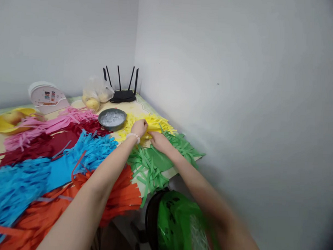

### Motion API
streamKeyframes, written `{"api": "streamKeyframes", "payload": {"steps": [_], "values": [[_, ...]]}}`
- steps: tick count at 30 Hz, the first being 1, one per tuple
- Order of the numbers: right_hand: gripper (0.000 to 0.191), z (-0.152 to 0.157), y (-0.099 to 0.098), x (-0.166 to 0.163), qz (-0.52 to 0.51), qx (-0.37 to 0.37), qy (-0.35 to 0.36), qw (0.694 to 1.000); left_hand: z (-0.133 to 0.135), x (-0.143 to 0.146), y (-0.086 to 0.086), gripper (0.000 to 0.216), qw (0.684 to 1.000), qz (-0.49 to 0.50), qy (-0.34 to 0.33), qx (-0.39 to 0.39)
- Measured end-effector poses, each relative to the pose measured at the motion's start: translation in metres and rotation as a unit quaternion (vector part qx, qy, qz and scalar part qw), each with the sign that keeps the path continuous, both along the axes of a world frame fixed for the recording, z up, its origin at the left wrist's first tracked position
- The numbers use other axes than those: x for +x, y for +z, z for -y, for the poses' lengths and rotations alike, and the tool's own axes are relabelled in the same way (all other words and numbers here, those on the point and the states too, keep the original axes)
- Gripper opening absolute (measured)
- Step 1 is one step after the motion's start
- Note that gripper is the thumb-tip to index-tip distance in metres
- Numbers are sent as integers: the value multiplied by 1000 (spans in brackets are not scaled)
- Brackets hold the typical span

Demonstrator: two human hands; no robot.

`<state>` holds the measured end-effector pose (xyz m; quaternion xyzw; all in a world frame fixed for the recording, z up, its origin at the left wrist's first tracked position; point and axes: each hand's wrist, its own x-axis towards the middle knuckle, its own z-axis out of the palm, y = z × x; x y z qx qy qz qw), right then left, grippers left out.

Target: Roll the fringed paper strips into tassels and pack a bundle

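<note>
Both my arms reach out to the far right corner of the table. My left hand (pixel 139 127), with a pale bead bracelet on the wrist, is closed on the yellow fringed paper (pixel 155 121). My right hand (pixel 158 141) pinches the same yellow paper at its near edge, just above the green fringed paper (pixel 151 164). The fingertips of both hands are partly hidden in the strips.
Orange (pixel 120 196), blue (pixel 30 175), dark red (pixel 45 142) and pink (pixel 49 124) fringed papers cover the table. A grey bowl (pixel 112 119) of white paste, a black router (pixel 123 95), a bag of fruit (pixel 95 95), a yellow dish (pixel 5 123). A green-lined bin (pixel 176 223) stands below; the wall is close on the right.
</note>
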<state>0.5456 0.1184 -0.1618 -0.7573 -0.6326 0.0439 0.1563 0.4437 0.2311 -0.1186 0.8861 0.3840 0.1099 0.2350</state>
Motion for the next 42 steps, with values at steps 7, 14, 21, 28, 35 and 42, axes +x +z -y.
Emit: {"api": "streamKeyframes", "payload": {"steps": [7,14,21,28,35,42], "values": [[36,-30,-3,-5,9,-20,-34,999,-13,-13,37,27,994,51,-9,97],[31,-30,0,-8,5,-29,-53,998,-8,-19,15,26,997,7,-12,82],[27,-3,4,-1,27,5,-84,996,6,-11,-12,31,1000,-14,13,23],[33,1,1,-7,41,21,-60,997,-1,-10,-10,31,1000,-21,16,-7],[30,-1,-7,-15,66,-38,-37,996,1,-13,-8,32,999,-35,9,11],[31,-1,-2,-18,82,-73,-43,993,10,-13,1,30,998,-28,47,37]]}}
